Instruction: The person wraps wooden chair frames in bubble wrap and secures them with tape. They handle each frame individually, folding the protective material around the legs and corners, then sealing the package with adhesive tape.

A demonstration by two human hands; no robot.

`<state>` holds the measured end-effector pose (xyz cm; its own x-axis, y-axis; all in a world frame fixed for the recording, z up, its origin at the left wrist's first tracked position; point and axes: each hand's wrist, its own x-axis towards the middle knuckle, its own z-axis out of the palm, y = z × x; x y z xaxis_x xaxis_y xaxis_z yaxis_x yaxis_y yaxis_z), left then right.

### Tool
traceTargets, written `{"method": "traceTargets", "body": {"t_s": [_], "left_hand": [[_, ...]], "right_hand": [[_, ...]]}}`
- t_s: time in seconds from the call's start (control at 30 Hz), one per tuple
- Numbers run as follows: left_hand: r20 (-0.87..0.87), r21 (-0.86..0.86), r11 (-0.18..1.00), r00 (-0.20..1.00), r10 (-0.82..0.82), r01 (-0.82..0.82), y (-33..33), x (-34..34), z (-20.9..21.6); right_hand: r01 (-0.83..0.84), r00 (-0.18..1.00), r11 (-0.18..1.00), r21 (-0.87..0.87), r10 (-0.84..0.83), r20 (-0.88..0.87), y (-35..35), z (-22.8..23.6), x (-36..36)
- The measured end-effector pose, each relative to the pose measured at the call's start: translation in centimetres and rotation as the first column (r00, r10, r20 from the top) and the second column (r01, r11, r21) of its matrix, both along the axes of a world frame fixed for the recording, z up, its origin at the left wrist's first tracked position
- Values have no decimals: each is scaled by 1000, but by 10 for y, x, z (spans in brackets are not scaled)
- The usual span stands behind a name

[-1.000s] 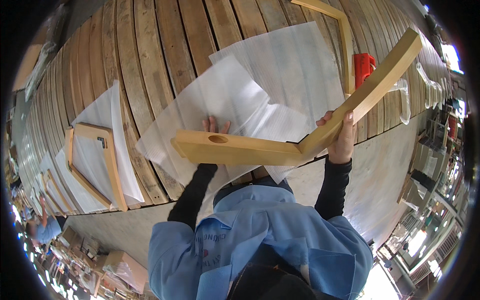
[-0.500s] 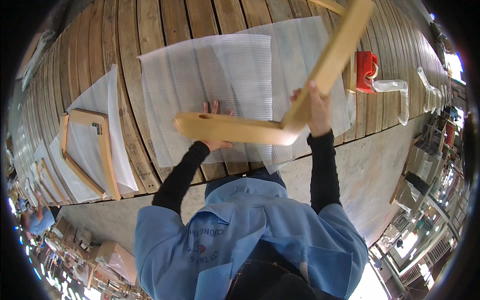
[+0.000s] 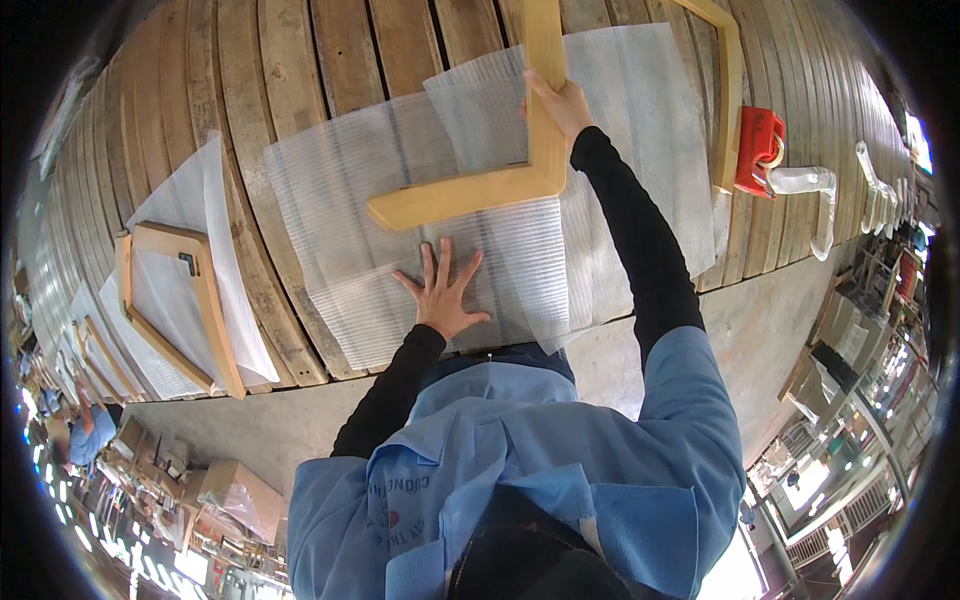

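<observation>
My right hand [image 3: 560, 105] grips the upright leg of an angled wooden frame piece [image 3: 470, 195], pale varnished wood with a bent corner. The piece lies over a translucent white foam sheet [image 3: 340, 190], its lower arm pointing left. My left hand [image 3: 445, 295] lies flat on the sheet's near part with fingers spread, just below that arm and apart from it. A second foam sheet [image 3: 645, 150] is partly overlapped on the right. The far end of the wooden piece runs out of view at the top.
Wooden frames [image 3: 215, 300] rest on foam at the left of the slatted table [image 3: 270, 60]. Toward the right are another wooden frame [image 3: 728, 110], a red tape dispenser [image 3: 755, 150] and wrapped pieces [image 3: 825, 205]. A person [image 3: 90, 430] is at the far left.
My right hand has carried the wooden piece away from me and leftward, turning its leg upright. My left hand shows beneath it, spread flat. The foam sheet has shifted slightly toward me.
</observation>
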<state>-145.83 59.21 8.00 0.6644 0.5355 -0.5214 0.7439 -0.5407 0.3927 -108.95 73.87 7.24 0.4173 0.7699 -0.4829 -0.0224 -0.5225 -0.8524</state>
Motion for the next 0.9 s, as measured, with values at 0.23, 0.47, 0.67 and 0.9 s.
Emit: {"method": "traceTargets", "body": {"t_s": [0.23, 0.47, 0.67, 0.9], "left_hand": [[626, 263, 907, 774, 97, -327, 55, 11, 19], [542, 458, 800, 835, 94, -387, 254, 83, -11], [238, 467, 875, 971, 14, -127, 297, 81, -15], [527, 428, 902, 826, -201, -53, 283, 66, 5]], "right_hand": [[-242, 412, 885, -398, 466, 783, 16, 30, 9], [-249, 440, 900, -357, 434, 786, 20, 20, -13], [-191, 487, 905, -380, 424, 764, 16, 22, -9], [-602, -124, 789, -126, 64, 990, 30, 32, -21]]}}
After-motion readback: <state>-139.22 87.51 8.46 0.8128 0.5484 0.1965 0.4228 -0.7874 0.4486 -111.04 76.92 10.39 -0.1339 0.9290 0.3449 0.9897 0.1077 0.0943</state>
